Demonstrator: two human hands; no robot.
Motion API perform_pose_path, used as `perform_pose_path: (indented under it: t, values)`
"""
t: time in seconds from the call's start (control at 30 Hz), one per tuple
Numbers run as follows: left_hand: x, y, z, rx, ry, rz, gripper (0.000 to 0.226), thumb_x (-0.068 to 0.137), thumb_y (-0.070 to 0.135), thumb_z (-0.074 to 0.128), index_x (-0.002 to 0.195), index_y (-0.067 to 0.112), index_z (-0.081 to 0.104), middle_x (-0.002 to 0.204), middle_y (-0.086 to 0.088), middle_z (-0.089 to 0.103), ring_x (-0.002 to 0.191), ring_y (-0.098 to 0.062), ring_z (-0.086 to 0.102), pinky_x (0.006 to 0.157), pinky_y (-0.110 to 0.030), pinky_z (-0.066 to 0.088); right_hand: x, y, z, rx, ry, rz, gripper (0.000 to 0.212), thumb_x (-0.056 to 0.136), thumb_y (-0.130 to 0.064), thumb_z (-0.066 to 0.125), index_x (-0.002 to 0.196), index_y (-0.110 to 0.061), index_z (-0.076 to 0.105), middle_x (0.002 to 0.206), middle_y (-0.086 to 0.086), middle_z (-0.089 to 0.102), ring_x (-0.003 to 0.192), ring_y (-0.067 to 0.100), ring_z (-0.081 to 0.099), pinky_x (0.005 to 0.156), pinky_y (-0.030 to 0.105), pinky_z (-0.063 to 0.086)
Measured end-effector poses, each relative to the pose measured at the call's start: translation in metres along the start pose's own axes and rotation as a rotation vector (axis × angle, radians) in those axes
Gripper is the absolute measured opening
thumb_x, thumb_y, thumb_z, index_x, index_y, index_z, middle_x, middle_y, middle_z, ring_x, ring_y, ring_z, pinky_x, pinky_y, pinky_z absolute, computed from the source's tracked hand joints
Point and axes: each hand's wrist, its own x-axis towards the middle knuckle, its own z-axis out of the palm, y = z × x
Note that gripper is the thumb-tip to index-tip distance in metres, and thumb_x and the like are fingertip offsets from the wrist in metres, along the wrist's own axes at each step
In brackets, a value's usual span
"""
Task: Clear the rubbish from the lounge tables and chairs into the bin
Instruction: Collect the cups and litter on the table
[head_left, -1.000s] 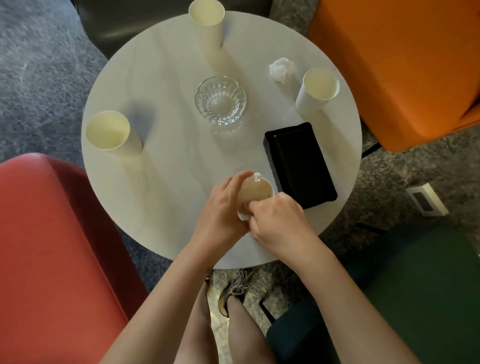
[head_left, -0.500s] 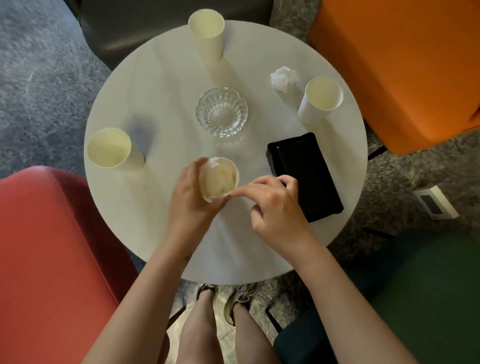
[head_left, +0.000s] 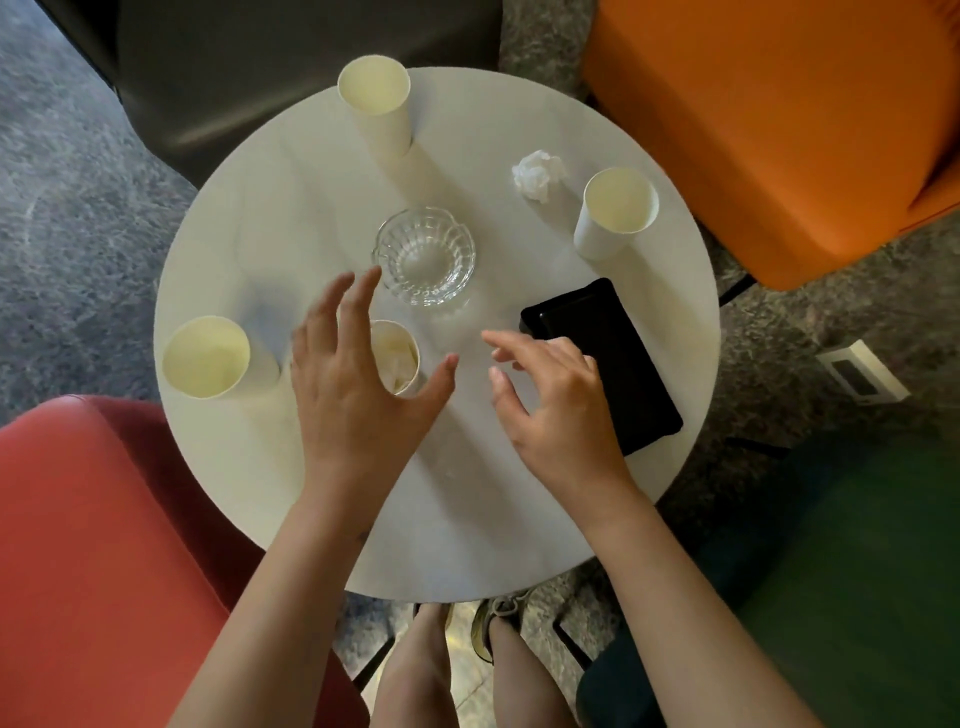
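Note:
A paper cup (head_left: 397, 356) with crumpled tissue inside stands on the round white table (head_left: 291, 218), partly hidden by my left hand (head_left: 353, 379). That hand hovers over it with fingers spread, not gripping. My right hand (head_left: 550, 400) is open too, just right of the cup and over the near end of a black tray (head_left: 618, 338). Three empty paper cups stand at the left (head_left: 208, 358), far (head_left: 376, 104) and right (head_left: 615, 210) edges. A crumpled white tissue (head_left: 537, 174) lies beside the right cup.
A clear glass bowl (head_left: 423, 254) sits at the table's centre. Chairs ring the table: red (head_left: 78, 545) at near left, orange (head_left: 779, 119) at far right, green (head_left: 857, 571) at near right, dark grey (head_left: 260, 67) beyond. A small white box (head_left: 860, 371) lies on the carpet.
My left hand carried the tissue-filled cup leftward across the table, set it down and let go. My right hand drew back from the cup's rim and opened.

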Motion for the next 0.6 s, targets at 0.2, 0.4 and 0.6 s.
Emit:
perform_pose_path:
  t: [0.2,0.4,0.6]
  values:
    - [0.023,0.074,-0.018,-0.348,-0.216,0.177,0.037,0.08,0.032,0.061,0.113,0.018,0.056,0.109,0.006,0.062,0.1,-0.008,0.058,0.085,-0.027,0.047,-0.003,-0.016,-0.06,0.164,0.321,0.041,0.03,0.091,-0.028,0.045,0.112,-0.011,0.057,0.1,-0.005,0.059,0.092,0.009,0.053,0.083,0.035,0.047]
    - [0.025,0.17,-0.002,-0.47,-0.497,0.415,0.032,0.082,0.033,0.058,0.113,0.027,0.055,0.111,0.013,0.06,0.102,-0.003,0.057,0.084,-0.031,0.05,-0.046,-0.004,-0.139,0.134,0.602,0.214,0.028,0.093,-0.024,0.045,0.114,-0.009,0.057,0.105,0.001,0.061,0.096,0.009,0.055,0.083,0.024,0.045]
    - [-0.025,0.274,0.039,-0.504,-0.776,0.652,0.033,0.081,0.039,0.056,0.111,0.026,0.057,0.11,0.009,0.059,0.101,-0.001,0.056,0.084,-0.029,0.048,-0.137,0.023,-0.214,0.052,0.924,0.44,0.031,0.091,-0.03,0.041,0.11,-0.013,0.058,0.104,-0.005,0.061,0.097,0.013,0.057,0.084,0.037,0.048]
